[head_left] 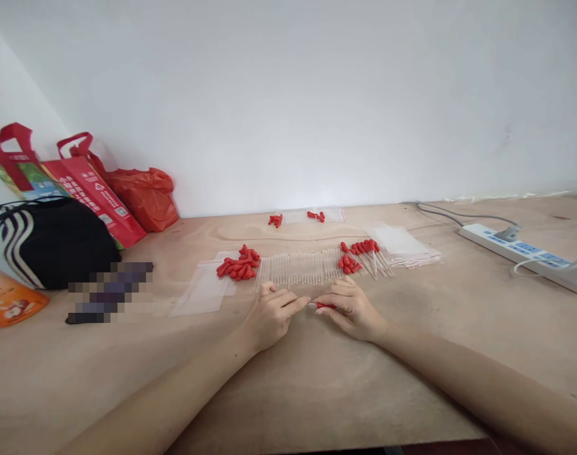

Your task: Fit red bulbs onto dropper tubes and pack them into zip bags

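My right hand (353,311) is closed around a red rubber bulb (325,306), the end of which shows between thumb and fingers. A short bit of clear glass tube (311,306) sticks out of the bulb toward the left. At that tube my left hand (275,314) is closed, thumb and index finger pinched; most of the tube is hidden. Just beyond my hands lies a row of clear glass dropper tubes (297,268). Left of the row is a pile of loose red bulbs (238,265). To its right lie several droppers with red bulbs fitted (366,248).
Clear zip bags lie at left (203,291) and right (397,243). Farther back, small red bulbs (275,220) rest by another bag. A white power strip (520,253) with cords is at right. Bags, a black pouch (74,240) and a pixelated item (110,294) stand at left.
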The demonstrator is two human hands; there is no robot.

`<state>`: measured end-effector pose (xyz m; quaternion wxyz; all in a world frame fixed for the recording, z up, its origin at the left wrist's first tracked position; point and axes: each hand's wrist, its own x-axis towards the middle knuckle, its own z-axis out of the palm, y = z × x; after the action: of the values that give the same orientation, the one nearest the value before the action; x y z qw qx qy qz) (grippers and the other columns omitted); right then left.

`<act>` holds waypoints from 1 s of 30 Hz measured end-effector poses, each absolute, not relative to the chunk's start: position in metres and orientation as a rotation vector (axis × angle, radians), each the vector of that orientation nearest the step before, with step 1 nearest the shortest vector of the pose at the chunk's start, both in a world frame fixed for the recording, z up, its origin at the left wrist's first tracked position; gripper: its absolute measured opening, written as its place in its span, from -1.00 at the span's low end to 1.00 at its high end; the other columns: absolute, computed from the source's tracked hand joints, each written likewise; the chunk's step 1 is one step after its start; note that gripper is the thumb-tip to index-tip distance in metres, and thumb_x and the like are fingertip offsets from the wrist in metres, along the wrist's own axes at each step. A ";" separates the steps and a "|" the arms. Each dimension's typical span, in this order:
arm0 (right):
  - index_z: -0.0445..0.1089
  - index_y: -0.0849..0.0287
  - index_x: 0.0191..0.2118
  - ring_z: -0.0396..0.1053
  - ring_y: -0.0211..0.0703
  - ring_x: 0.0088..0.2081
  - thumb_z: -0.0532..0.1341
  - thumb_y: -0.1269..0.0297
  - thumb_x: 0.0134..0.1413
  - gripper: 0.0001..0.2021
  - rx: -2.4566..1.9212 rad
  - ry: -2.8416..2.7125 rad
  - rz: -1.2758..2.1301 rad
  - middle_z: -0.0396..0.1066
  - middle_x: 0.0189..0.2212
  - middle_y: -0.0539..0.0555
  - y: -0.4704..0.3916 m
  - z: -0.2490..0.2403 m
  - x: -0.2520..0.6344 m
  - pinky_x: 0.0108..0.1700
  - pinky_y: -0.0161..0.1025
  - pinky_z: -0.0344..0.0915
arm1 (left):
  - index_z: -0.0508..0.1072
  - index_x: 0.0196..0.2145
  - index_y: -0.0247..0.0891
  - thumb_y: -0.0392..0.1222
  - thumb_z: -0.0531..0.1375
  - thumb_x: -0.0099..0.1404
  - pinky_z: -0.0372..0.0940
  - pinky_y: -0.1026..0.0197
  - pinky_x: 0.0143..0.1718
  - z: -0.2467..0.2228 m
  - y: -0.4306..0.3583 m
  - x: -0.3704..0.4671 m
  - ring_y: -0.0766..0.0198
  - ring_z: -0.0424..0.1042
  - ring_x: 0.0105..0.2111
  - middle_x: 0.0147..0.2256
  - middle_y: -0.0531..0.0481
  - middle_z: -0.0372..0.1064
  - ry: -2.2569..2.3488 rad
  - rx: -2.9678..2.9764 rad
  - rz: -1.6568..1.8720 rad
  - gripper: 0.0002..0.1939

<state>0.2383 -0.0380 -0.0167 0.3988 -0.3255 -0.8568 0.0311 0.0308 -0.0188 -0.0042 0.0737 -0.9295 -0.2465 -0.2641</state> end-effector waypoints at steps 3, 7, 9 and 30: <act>0.38 0.14 -0.33 0.27 -0.24 -0.43 0.08 0.23 0.09 -0.83 -0.850 -2.217 0.003 0.41 -0.49 0.02 -0.039 -0.016 0.238 -0.30 -0.20 0.04 | 0.39 -0.21 -0.23 -0.47 -0.11 0.21 -0.08 0.15 -0.32 -0.004 -0.021 0.033 0.35 0.32 -0.49 -0.46 0.04 0.41 -0.696 -2.749 -0.818 -0.64; 0.37 0.16 -0.34 0.25 -0.25 -0.42 0.05 0.23 0.10 -0.81 -0.886 -2.239 -0.054 0.41 -0.49 0.01 -0.039 -0.014 0.237 -0.31 -0.20 -0.02 | 0.39 -0.24 -0.26 -0.47 -0.11 0.21 -0.07 0.15 -0.30 -0.005 -0.023 0.035 0.34 0.32 -0.50 -0.47 0.03 0.42 -0.710 -2.703 -0.840 -0.66; 0.37 0.16 -0.35 0.24 -0.24 -0.42 0.04 0.23 0.11 -0.80 -0.904 -2.251 -0.077 0.41 -0.48 0.02 -0.039 -0.014 0.235 -0.32 -0.20 -0.04 | 0.38 -0.26 -0.26 -0.47 -0.11 0.20 -0.06 0.14 -0.30 -0.006 -0.023 0.036 0.34 0.32 -0.51 -0.48 0.03 0.43 -0.715 -2.690 -0.838 -0.67; 0.25 0.15 -0.33 0.24 -0.27 -0.43 0.21 0.14 -0.10 -0.77 -0.910 -1.561 0.818 0.29 -0.48 -0.01 -0.031 -0.012 0.227 -0.35 -0.28 0.18 | 0.25 -0.14 -0.21 -0.24 -0.02 0.28 -0.07 0.10 -0.09 -0.002 -0.022 0.043 0.32 0.42 -0.42 -0.43 0.09 0.47 -0.938 -2.739 -1.104 -0.82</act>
<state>0.2272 -0.0306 -0.0122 0.5474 -0.3839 -0.6587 0.3450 0.0425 -0.0219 -0.0023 0.0214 -0.8838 -0.3028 -0.3560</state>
